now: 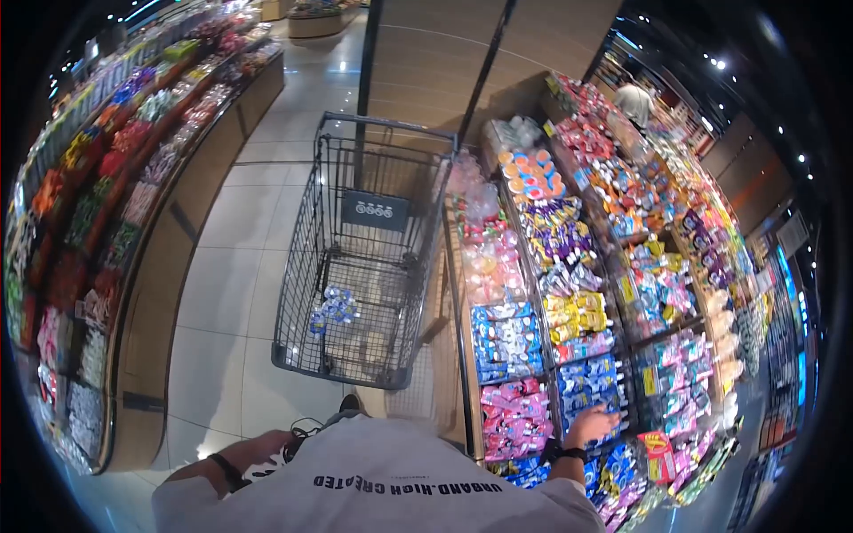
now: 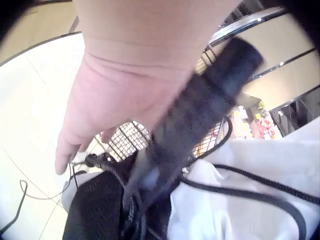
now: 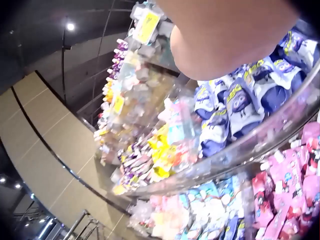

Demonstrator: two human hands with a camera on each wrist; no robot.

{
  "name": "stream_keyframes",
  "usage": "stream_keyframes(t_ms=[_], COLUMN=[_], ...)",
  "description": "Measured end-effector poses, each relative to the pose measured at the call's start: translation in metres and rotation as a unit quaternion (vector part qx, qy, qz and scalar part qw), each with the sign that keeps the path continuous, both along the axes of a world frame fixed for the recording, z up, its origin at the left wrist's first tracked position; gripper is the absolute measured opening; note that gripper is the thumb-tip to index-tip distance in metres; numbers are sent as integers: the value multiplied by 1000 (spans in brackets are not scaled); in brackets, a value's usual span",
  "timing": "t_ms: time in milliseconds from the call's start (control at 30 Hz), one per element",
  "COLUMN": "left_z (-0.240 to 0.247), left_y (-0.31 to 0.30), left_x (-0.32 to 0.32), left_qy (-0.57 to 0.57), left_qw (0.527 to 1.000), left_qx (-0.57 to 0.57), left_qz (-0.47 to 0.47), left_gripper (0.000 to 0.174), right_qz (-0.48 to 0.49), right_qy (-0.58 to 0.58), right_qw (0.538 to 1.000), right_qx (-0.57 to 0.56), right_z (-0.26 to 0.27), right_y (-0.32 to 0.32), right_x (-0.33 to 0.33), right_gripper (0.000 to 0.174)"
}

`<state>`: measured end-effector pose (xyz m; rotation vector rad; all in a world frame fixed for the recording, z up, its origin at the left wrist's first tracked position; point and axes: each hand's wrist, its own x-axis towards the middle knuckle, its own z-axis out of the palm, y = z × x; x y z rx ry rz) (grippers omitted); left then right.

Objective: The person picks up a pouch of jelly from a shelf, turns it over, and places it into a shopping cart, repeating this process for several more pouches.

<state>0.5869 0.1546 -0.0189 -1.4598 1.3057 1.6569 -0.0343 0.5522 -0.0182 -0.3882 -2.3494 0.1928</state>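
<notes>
My right hand [image 1: 593, 428] reaches into the sloped display, over a bin of blue pouches with white caps [image 1: 591, 386]. In the head view its fingers look relaxed over the pouches. In the right wrist view only the base of this hand [image 3: 225, 40] shows above the blue pouches [image 3: 240, 107]; its fingers are hidden. My left hand [image 2: 125, 95] hangs at my side, fingers pointing down and loosely bent. Beside it are a blurred black cylinder [image 2: 200, 105], black cords [image 2: 250, 195] and a thin cable. A few blue-and-white pouches [image 1: 334, 309] lie in the shopping cart.
The wire shopping cart [image 1: 302, 258] stands ahead of me on the tiled floor [image 1: 213, 293]. Bins of pink pouches [image 1: 515, 417] and yellow pouches [image 1: 576, 315] adjoin the blue ones. A long candy shelf [image 1: 115, 178] runs along the left. A person [image 1: 634, 102] stands far right.
</notes>
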Motion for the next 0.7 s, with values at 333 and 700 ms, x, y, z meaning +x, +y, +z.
stream_keyframes(t_ms=[333,700], left_z=[-43,-20], left_y=[-156,-216], left_x=[-22,-144], left_qy=[221,221], left_qw=[971,970], left_qx=[-73,-96], left_qz=[50,29], left_gripper=[40,47], right_qz=[440,577], right_qy=[-211,-304], right_qw=[835,754], right_qx=[-254,-82], right_z=[-59,-147], right_y=[-161,-360], right_x=[59,179], right_gripper=[30,59])
